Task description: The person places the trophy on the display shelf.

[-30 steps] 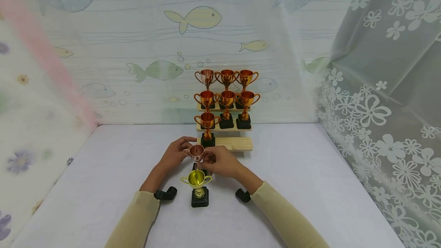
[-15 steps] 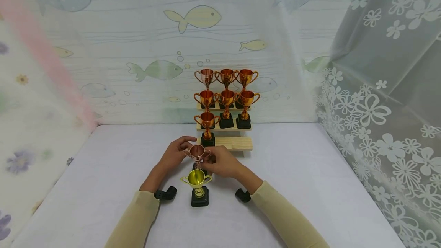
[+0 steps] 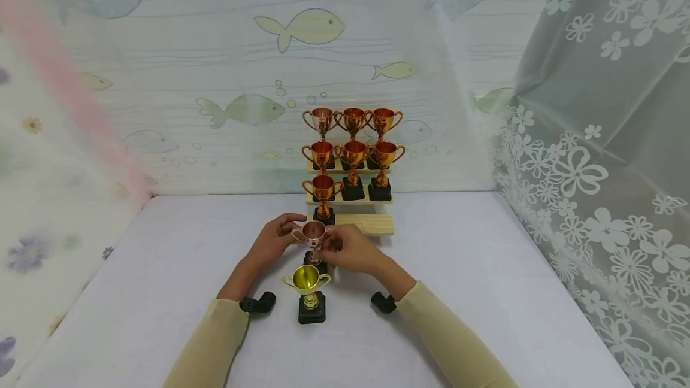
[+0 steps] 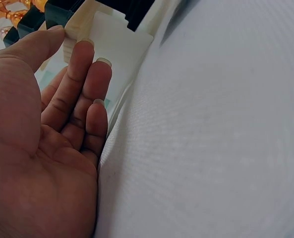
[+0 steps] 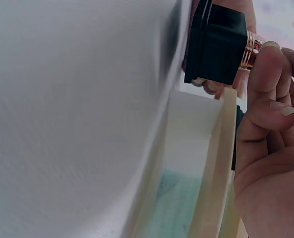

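Between the hands a small rose-gold trophy (image 3: 312, 233) with a black base is held, its stem pinched by the right hand (image 3: 356, 250). The right wrist view shows thumb and fingertips at that stem, with the trophy's black base (image 5: 217, 43) close over the white cloth. The left hand (image 3: 271, 239) is at the left end of the lowest wooden shelf (image 3: 372, 224); its fingers are loosely extended, with thumb and index fingertips right at the shelf end (image 4: 81, 22) in the left wrist view. Close in front of the held trophy stands a bright gold trophy (image 3: 306, 280), upright on the cloth.
A stepped wooden stand rises behind the hands. An orange-copper trophy (image 3: 323, 189) occupies the lowest step's left end, and several more fill the middle step (image 3: 338, 200) and top step. A fish-patterned curtain (image 3: 226, 154) hangs behind, with a flowered sheer (image 3: 587, 196) at right.
The right hand has shifted the rose-gold trophy slightly to the right and toward the stand. The left hand and the gold trophy in front stay where they were.
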Demonstrator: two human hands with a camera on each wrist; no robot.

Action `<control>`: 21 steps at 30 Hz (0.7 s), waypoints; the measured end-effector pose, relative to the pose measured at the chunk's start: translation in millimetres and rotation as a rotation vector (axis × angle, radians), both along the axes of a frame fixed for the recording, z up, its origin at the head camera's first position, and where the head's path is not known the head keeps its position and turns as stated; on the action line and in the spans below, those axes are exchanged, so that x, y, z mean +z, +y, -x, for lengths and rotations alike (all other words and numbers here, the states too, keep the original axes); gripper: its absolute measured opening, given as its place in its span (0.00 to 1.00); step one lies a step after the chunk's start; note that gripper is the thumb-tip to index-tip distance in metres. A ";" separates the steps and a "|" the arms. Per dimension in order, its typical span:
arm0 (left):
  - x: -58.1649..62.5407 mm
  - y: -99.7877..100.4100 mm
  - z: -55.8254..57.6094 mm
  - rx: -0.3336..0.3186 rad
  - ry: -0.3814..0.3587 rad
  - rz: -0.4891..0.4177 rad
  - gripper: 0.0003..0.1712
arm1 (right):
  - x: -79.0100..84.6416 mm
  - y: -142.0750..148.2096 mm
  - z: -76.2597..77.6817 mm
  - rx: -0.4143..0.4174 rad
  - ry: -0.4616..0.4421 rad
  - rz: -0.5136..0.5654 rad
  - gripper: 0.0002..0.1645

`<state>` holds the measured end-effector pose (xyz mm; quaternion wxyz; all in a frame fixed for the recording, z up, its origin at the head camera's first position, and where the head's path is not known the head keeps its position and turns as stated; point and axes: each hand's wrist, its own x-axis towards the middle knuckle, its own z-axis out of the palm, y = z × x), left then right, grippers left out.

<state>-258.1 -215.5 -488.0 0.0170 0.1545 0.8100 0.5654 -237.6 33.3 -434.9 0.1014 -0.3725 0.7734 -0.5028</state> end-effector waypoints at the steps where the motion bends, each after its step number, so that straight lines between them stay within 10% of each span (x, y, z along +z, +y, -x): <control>1: 0.4 0.3 0.0 0.000 -0.002 -0.001 0.21 | 1.0 1.0 0.1 0.000 -0.002 0.004 0.05; 21: 20.4 6.1 -11.0 -0.006 -0.031 0.023 0.22 | 13.0 21.3 8.0 -0.012 -0.054 0.046 0.05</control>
